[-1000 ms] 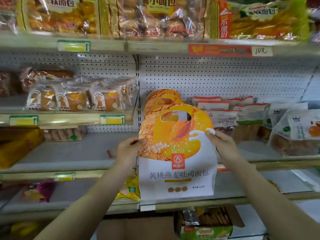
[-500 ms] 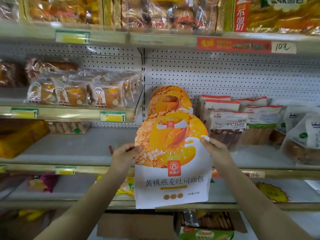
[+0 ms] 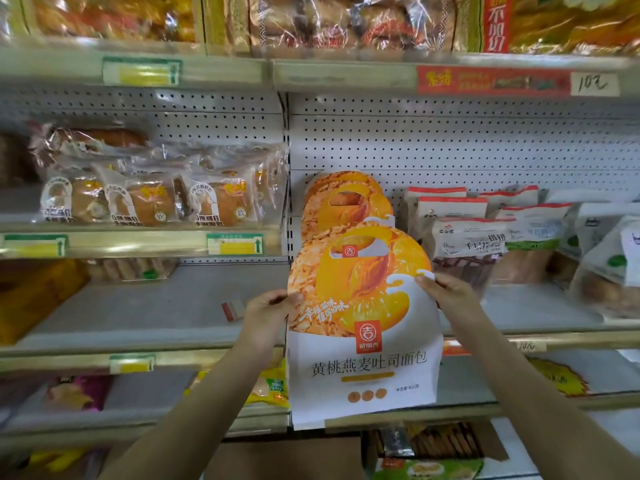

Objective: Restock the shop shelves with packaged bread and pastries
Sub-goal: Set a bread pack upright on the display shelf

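Held bag: an orange-and-white toast bread bag [image 3: 363, 323] with a cut-out handle, upright at the centre of the frame, in front of the shelving. Its bottom edge hangs below the middle shelf's front rail.
Left hand [image 3: 266, 306]: grips the bag's left edge about halfway up, with the thumb on the printed face and the fingers curled round the edge.
Right hand [image 3: 446, 292]: pinches the bag's right edge at about the same height. The thumb lies on the front and the other fingers go behind the bag, mostly hidden.
Matching bag [image 3: 343, 206]: same print, standing on the middle shelf [image 3: 138, 306] directly behind the held one, against the pegboard back panel [image 3: 450, 143].
White packs with red tops [image 3: 464, 233]: rows just right of the matching bag, on the same shelf.
Clear-wrapped buns [image 3: 149, 199]: crowded on a shorter shelf, centre left of the frame.
Top shelf packs [image 3: 329, 22]: glossy bread packs along the upper edge, blurred.
Red price strip [image 3: 491, 81]: on the top shelf's rail, upper right, with a handwritten tag [image 3: 594, 84] beside it.
Cardboard box [image 3: 433, 445]: open, at the bottom centre right, below the held bag. Its contents are unclear.
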`<act>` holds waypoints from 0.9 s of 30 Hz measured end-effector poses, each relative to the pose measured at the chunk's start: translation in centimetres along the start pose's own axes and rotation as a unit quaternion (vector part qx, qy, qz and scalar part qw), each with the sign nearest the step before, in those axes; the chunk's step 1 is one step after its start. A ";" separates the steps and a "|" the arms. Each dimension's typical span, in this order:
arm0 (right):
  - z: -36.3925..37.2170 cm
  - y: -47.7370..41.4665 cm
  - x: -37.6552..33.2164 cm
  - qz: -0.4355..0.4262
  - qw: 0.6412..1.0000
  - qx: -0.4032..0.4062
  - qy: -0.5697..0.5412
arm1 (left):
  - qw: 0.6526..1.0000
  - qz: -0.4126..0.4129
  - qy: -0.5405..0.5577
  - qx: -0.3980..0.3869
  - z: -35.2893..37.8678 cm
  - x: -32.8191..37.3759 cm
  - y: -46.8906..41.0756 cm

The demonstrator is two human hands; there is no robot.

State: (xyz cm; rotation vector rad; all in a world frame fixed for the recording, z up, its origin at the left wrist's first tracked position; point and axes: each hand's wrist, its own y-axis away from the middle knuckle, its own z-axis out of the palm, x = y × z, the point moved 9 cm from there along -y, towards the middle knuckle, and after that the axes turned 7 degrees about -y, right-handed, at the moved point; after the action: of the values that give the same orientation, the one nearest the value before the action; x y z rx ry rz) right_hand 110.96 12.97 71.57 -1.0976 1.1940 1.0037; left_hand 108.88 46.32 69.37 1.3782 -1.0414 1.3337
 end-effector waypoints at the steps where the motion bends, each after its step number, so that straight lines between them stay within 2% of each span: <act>1: 0.0 -0.2 0.1 -0.001 1.000 0.003 -0.006 | 1.000 -0.003 -0.003 -0.001 0.0 -0.1 -0.2; 11: 0.8 -3.9 0.9 0.010 0.999 0.012 -0.052 | 0.996 -0.021 0.073 0.055 1.3 -1.3 -3.0; 19: 1.5 -9.8 2.7 0.027 0.998 -0.008 -0.048 | 0.991 -0.029 0.050 0.121 3.1 -1.8 -8.4; 22: 1.6 -11.9 2.8 0.024 0.998 -0.015 -0.053 | 0.991 -0.022 0.048 0.119 4.0 -1.4 -10.4; 25: 2.5 -13.3 2.0 0.033 0.992 -0.043 -0.113 | 0.992 -0.013 0.066 0.111 4.8 -0.1 -12.0; 27: 2.5 -14.5 0.9 0.021 0.991 -0.032 -0.131 | 0.991 0.001 0.047 0.123 4.8 1.1 -13.1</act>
State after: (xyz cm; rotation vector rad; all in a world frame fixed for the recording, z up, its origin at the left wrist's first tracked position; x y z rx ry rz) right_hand 125.66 12.68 72.25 -0.9594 0.9817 1.1864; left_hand 122.79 44.51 69.77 1.4778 -0.8376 1.5526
